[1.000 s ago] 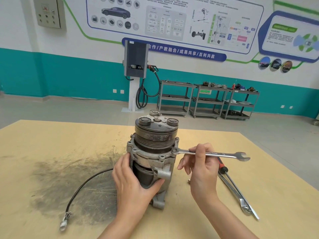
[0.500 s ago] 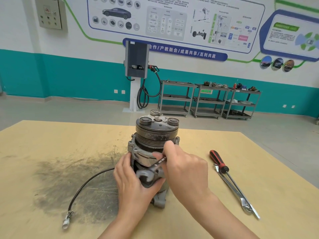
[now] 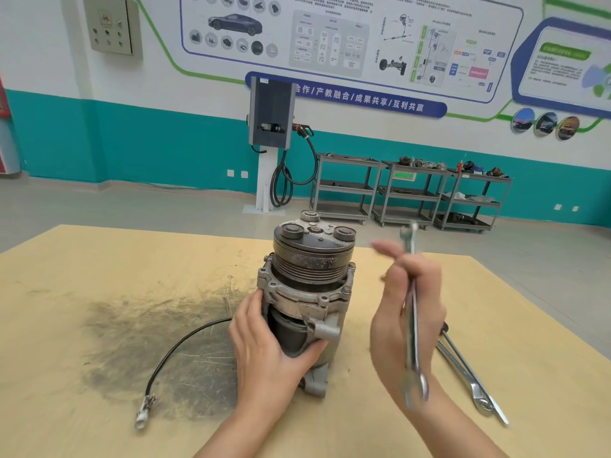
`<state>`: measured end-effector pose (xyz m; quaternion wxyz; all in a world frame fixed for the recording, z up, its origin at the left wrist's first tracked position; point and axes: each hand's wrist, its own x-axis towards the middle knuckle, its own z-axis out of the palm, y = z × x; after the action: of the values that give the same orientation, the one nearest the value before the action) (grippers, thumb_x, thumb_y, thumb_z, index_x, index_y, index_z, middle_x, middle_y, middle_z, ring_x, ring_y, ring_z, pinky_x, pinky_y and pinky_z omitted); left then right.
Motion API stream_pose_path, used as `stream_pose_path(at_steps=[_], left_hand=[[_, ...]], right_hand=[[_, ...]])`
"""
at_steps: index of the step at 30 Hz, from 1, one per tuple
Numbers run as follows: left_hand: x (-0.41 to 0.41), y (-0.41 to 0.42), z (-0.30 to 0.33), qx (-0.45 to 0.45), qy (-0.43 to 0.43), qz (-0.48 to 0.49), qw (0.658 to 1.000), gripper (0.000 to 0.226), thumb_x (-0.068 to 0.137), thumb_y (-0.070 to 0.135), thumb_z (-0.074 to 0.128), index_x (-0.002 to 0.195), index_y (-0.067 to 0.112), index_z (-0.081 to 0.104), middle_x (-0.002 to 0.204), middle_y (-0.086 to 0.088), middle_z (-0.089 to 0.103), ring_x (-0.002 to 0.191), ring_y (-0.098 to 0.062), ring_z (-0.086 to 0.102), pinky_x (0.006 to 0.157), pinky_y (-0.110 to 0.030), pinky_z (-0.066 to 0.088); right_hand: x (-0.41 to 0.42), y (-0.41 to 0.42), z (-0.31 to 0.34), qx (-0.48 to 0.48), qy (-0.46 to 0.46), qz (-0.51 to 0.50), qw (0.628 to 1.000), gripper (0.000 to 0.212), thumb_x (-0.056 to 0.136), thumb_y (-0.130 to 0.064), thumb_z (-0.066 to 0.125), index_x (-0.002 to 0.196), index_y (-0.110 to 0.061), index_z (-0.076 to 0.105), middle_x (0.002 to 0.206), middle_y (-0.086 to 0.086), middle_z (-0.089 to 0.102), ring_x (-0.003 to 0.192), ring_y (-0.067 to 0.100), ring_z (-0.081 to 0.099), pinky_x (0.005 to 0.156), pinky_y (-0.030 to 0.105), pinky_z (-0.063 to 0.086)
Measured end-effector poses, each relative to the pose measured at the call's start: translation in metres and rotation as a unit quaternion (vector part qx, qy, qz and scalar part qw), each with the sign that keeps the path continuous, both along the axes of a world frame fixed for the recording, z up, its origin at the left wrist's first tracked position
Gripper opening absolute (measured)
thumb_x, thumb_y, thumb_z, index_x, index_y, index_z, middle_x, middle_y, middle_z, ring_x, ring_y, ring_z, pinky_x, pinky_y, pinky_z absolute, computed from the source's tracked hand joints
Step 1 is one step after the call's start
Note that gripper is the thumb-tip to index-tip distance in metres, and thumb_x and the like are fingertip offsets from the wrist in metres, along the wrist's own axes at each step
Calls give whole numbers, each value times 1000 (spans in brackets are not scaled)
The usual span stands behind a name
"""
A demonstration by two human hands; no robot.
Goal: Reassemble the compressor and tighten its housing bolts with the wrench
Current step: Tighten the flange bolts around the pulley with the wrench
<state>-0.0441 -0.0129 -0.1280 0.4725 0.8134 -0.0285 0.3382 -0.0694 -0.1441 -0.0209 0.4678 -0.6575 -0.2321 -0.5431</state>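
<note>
The compressor [image 3: 310, 279] stands upright in the middle of the wooden table [image 3: 99, 266], black pulley on top and silver housing with bolts around its flange. My left hand [image 3: 267, 348] grips the lower body of the compressor from the left. To the right of it, off the compressor, my right hand [image 3: 406, 312] holds a silver combination wrench [image 3: 412, 319] nearly upright and blurred, one end above the fingers and the other below the wrist.
A black cable with a connector [image 3: 145, 414] trails from the compressor over a dark grimy patch [image 3: 148, 342]. A second wrench and a screwdriver [image 3: 469, 375] lie at the right. Metal carts [image 3: 410, 193] and a charging post [image 3: 269, 143] stand far behind.
My right hand pulled the wrench away from the housing bolt and swung it up to near vertical on the right. My left hand stayed on the compressor.
</note>
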Motion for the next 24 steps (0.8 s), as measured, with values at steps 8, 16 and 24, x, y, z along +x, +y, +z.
stream_pose_path(at_steps=[8,16,24], left_hand=[[-7,0,9,2,16,7,1000,117,57,59,79,149,5,29,148,-10,31,136,-21,24,113,-44,27],[-11,-2,13,-11,29,6,1000,116,58,50,85,150,8,28,150,-9,29,137,-20,22,112,-34,21],[-20,-19,14,-50,20,17,998,115,67,38,88,155,13,19,154,-6,24,138,-11,16,114,-30,18]], right_hand=[[27,20,20,62,313,124,940,63,63,-55,70,101,-25,30,127,-13,43,107,-21,45,85,1,34],[41,30,6,107,294,158,937,56,67,-51,72,96,-27,31,92,-3,53,67,-11,56,66,15,49],[73,1,8,54,337,233,911,59,68,-58,70,100,-23,35,99,15,51,93,13,58,80,35,55]])
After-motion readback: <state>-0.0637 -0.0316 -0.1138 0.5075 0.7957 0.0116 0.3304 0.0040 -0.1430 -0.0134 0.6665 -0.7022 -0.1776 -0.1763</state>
